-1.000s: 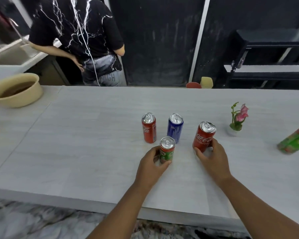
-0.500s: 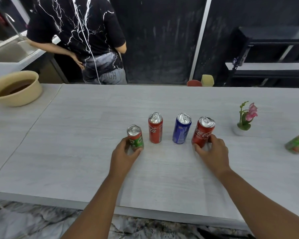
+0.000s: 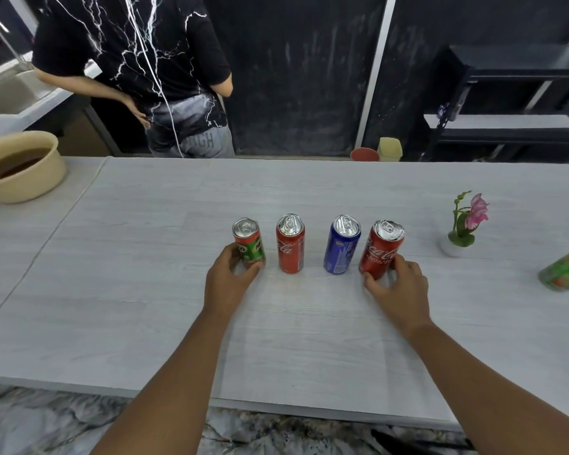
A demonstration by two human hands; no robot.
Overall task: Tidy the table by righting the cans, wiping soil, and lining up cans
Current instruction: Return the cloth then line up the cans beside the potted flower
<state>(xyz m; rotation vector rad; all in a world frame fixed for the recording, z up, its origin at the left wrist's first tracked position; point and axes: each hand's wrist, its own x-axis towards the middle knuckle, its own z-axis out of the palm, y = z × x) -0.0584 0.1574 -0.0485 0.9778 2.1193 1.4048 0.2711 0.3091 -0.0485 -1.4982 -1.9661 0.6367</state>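
A round beige plastic basin sits at the far left of the pale grey wood-grain table. It holds something dark brown, and whether that is liquid or soil cannot be told.

Four drink cans stand upright in a row near the middle of the table. Their silver tops face up with pull tabs on them, so nothing of their contents shows. From left to right they are a green-and-red can, a slim red cola can, a blue can and a wider red cola can. The widest gap is between the slim red cola can and the blue can. The blue can and the wider red cola can stand close together.

The left hand has its fingers and thumb curled round the lower part of the green-and-red can at the left end of the row. The right hand grips the base of the wider red cola can at the right end, with the thumb on the can's near side and the fingers round its right side.

Further right, well apart from the row, a small white pot holds a green stem with a pink flower. A fifth can, green with red print, lies tilted at the right edge of view and is partly cut off.

Beyond the table, a person in a black T-shirt with white streaks stands with their back turned beside a pale sink. A red cup and a yellow cup show just past the far table edge, near a black shelf rack.
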